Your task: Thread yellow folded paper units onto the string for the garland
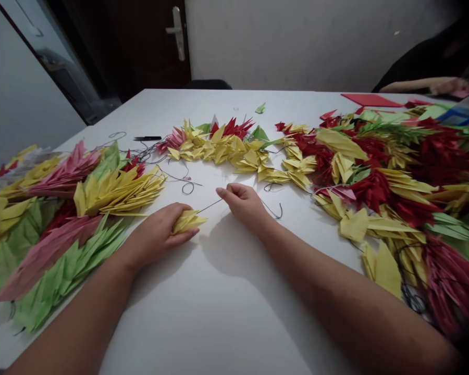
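Note:
My left hand [162,229] is closed around a small bundle of folded yellow paper pieces [187,221], just above the white table. A thin dark string [211,206] runs from the bundle's tip up to my right hand [244,202]. There the thumb and curled fingers pinch it, and the string is drawn straight between the two hands. A loose end of dark string [275,212] shows beyond my right wrist. Behind my hands lies a row of yellow folded paper pieces [219,148]. Left of my left hand is a yellow paper stack [117,192].
Strung green papers [78,260] and pink ones [58,255] cover the table's left side. A large heap of red papers [371,151] and yellow ones fills the right. Black tweezers [147,138] lie toward the back. A person's hand [449,86] is at the far right, near red sheets [369,100].

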Demonstrator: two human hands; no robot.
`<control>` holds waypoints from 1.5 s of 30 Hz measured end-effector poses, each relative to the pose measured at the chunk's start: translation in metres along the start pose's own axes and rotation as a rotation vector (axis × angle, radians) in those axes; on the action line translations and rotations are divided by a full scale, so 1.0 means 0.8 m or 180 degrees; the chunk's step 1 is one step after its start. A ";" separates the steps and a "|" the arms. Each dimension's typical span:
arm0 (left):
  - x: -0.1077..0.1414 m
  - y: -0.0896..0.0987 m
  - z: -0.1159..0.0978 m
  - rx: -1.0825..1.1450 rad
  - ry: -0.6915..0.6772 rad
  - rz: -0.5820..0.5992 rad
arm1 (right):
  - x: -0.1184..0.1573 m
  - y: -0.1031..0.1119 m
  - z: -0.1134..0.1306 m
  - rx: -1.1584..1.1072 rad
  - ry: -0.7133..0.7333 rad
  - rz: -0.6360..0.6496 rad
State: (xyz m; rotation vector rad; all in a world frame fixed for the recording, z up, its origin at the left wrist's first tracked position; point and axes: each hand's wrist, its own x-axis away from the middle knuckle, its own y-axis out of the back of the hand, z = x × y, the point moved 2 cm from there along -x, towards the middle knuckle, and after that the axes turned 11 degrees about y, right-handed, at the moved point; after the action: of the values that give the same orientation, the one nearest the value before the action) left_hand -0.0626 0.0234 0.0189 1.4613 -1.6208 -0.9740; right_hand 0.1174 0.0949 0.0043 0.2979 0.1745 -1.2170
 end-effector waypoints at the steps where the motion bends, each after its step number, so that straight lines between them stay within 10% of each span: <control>1: 0.000 0.000 -0.001 -0.0015 -0.0008 0.0033 | 0.000 0.001 0.000 -0.0033 0.0131 -0.0116; 8: 0.002 0.000 -0.006 0.0071 -0.0058 0.0191 | 0.009 -0.004 0.030 0.0117 0.1225 -0.0443; 13: 0.007 -0.003 0.000 0.0593 -0.0427 0.0005 | 0.015 -0.011 0.097 -0.0037 0.1718 0.0147; 19: 0.001 -0.006 0.015 0.1794 -0.0832 -0.0641 | -0.012 -0.001 0.178 -0.0503 0.1615 0.0159; 26: 0.001 -0.010 0.011 0.2165 -0.0588 -0.0384 | -0.051 0.019 0.223 -0.0717 0.1362 0.0073; 33: 0.008 -0.011 0.003 0.2215 -0.0816 -0.0259 | -0.043 -0.004 0.212 -0.0870 0.0794 0.0110; 37: 0.012 -0.004 -0.003 0.2475 -0.0720 -0.0881 | -0.035 -0.047 0.187 -0.1015 0.0439 0.0768; 45: 0.017 0.001 -0.006 0.2578 -0.0266 -0.1134 | -0.028 -0.071 0.183 -0.0963 0.0745 0.1156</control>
State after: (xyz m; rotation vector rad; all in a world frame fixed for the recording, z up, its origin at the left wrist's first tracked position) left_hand -0.0603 0.0096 0.0223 2.3322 -1.9725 -0.5637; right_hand 0.0525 0.0510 0.1421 0.1956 0.4815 -0.7803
